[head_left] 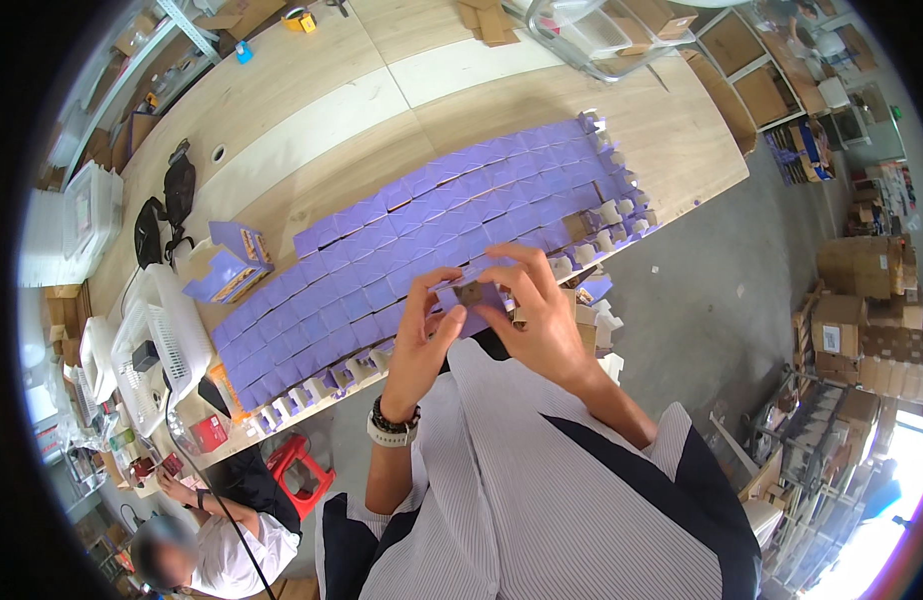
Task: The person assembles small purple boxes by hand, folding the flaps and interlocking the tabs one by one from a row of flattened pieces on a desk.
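Note:
Both of my hands grip a small purple carton over the table's near edge, its brown inside facing up. My left hand has thumb and fingers curled at the carton's left side. On the opposite side, my right hand pinches it between thumb and fingers. Just beyond lie close-packed rows of purple cartons, slanting across the tabletop. Along the near and right sides of the rows, several carton ends stand with raised flaps. My fingers hide part of the held carton.
A white plastic basket stands at the left, near a larger purple display box and black straps. A person works at the lower left beside a red stool. Brown cardboard boxes are stacked at the right.

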{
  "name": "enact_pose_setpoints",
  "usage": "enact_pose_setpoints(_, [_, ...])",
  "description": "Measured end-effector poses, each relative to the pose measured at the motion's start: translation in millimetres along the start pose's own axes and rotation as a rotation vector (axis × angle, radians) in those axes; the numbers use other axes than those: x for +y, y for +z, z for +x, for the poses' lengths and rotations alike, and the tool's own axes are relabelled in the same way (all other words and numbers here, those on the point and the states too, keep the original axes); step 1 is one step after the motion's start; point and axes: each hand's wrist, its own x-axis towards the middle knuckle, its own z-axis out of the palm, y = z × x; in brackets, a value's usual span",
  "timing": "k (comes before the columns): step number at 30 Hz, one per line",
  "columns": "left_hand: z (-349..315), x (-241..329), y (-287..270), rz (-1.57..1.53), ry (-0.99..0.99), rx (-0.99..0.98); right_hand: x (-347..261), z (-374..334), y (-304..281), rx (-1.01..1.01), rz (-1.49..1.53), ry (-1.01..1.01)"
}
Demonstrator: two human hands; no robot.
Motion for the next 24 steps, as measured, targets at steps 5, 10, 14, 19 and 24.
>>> enact_pose_setpoints(5, [3.6, -7.3, 11.6, -0.078, 0.051, 0.1, 2.0, 1.9, 6.1, -0.052, 0.035, -0.183])
enact_pose_setpoints(10, [0.4, 2.4, 11.2, 0.124, 0.128, 0.064, 14.2, -6.7, 10.1, -0.017, 0.274, -0.041])
enact_pose_setpoints(14, [0.7, 3.1, 9.4, 0.172, 0.103, 0.063, 16.6, -11.6, 14.0, 0.026, 0.336, -0.02])
enact_pose_setpoints(19, [-5.7, 0.9, 15.8, 0.001, 0.074, 0.126, 12.3, -8.2, 4.1, -0.111, 0.215, -0.124])
enact_pose_setpoints(24, [-10.4, -7.8, 16.4, 0.204, 0.143, 0.158, 2.4, -5.9, 2.0, -0.167, 0.229, 0.163])
